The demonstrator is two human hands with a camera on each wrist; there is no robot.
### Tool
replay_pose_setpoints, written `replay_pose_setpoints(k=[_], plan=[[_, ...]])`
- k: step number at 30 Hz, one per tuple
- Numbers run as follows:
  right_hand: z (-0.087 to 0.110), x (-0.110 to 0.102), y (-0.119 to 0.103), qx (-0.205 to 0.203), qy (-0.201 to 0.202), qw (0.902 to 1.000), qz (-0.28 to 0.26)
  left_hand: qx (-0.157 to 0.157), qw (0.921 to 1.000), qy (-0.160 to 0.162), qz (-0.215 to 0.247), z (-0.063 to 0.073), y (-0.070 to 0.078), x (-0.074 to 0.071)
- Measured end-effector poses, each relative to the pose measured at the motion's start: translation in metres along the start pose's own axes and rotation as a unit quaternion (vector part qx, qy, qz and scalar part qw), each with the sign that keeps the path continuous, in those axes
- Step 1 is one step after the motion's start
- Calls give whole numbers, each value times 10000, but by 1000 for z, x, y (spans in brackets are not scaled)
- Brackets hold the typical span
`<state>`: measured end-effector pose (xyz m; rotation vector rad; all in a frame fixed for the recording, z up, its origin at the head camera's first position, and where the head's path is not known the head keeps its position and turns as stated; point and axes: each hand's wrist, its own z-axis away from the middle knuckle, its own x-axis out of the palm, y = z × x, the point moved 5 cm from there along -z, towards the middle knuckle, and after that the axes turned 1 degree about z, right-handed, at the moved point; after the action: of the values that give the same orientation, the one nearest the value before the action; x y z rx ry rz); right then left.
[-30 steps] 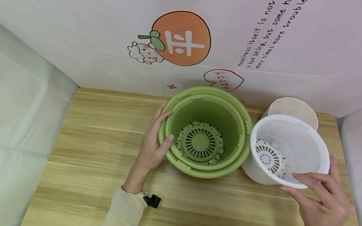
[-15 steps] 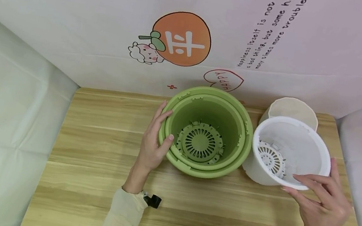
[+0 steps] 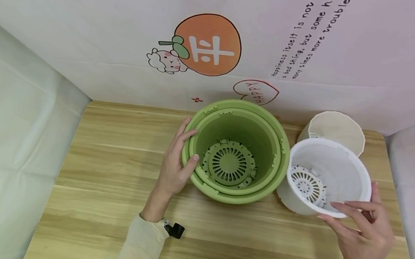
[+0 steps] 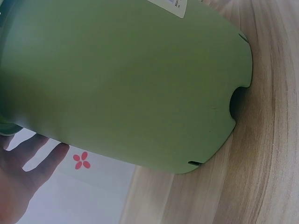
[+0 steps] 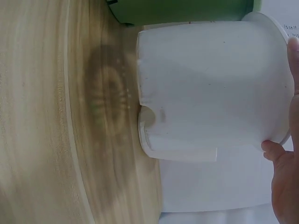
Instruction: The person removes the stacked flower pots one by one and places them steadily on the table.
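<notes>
Two green plastic flowerpots stand nested, the inner pot (image 3: 237, 116) showing a slotted base inside the outer pot (image 3: 226, 198). At their left rims, my left hand (image 3: 176, 168) holds on, thumb over the edge and fingers round the outside. My right hand (image 3: 367, 234) pinches the near right rim of a white flowerpot (image 3: 330, 168), fingertips inside and thumb outside. The white pot tilts a little, close against the green ones. In the right wrist view a slotted patch of light and shadow lies under the white pot (image 5: 210, 88), whose base seems slightly off the table.
Behind the white pot stands a cream container (image 3: 337, 126), partly hidden by it. The wooden table (image 3: 236, 253) meets a printed cloth wall (image 3: 131, 43) at the back, and pale cloth hangs at both sides.
The white pot and my right hand have shifted slightly left and nearer to me, showing more of the cream container. My left hand and the green pots stay put.
</notes>
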<state>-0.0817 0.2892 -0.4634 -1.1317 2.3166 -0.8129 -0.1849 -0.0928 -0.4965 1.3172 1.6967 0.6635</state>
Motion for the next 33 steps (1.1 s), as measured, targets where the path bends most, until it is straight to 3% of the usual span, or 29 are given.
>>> replay_pose_setpoints(k=[9,17,33], plan=[[6,3,7,-70,-48,9999,142,-45,10000,-39,-9,0,0,0],[9,10,-2,73,-133,9993,343,-40,10000,-43,-7,0,0,0],[17,15,2,269,-631,9954,663,-49,10000,24,10,1,-1,0]])
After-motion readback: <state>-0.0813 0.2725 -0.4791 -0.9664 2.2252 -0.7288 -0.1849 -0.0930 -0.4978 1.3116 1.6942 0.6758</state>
